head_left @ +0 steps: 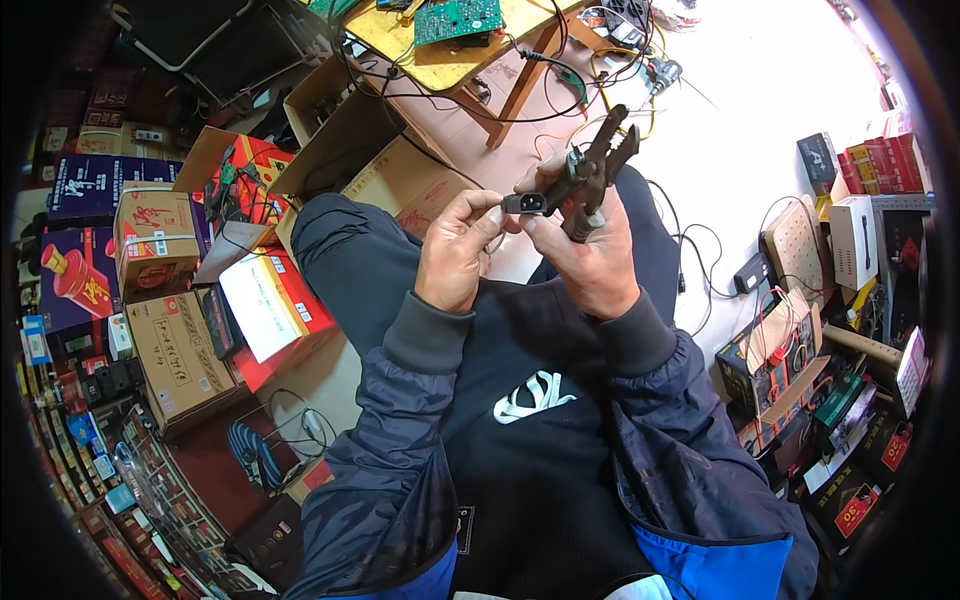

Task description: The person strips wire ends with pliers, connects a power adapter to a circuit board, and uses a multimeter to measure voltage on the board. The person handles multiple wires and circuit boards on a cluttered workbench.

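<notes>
Over my lap, my left hand [456, 250] is closed, pinching a black plug connector [525, 204] between thumb and fingers. The connector's open end, with metal contacts inside, points right, and a black cable runs from its other end. My right hand [590, 255] is wrapped round a dark pliers-like tool [603, 160] with toothed jaws, which point up and away from me. The thumb of that hand touches or lies just below the connector. Part of the tool's handles is hidden in the palm.
A yellow-topped wooden table [450, 68] with a green circuit board [458, 20] stands ahead. Cables [590, 100] trail on the floor. Opened cardboard boxes [415, 180] stand at left, stacked cartons [160, 235] beyond. At right are a power adapter [751, 273] and more boxes [765, 350].
</notes>
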A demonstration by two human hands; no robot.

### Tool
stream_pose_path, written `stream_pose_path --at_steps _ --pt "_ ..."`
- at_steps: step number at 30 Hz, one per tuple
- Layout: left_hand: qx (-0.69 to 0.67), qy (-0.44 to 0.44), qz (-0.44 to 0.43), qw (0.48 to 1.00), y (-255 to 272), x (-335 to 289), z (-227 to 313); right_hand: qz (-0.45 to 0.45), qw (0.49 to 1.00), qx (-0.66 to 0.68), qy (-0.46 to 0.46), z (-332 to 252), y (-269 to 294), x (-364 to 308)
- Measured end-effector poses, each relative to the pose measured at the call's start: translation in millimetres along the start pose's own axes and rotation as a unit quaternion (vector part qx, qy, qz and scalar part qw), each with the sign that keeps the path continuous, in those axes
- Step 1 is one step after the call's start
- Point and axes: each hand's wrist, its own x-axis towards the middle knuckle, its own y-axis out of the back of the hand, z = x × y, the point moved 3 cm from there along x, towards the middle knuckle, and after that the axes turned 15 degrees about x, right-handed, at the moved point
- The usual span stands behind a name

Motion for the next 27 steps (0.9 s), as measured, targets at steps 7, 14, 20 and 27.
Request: stream_pose_path --at_steps 7,14,20,27 --pt "-0.004 -0.007 -0.030 1.000 5 0 -1 -0.001 1.000 0.031 -0.005 3 -3 -3" --pt "0.016 0.023 -0.046 0.999 -1 -4 7 -0.008 0.999 0.047 0.000 5 0 -2" --pt "0.045 0.061 -0.032 0.997 0 -6 4 0.067 0.996 0.062 -0.009 1 16 1" --pt "0.183 0.024 0.060 0.981 0 -9 6 0.098 0.993 0.047 -0.043 3 27 1"
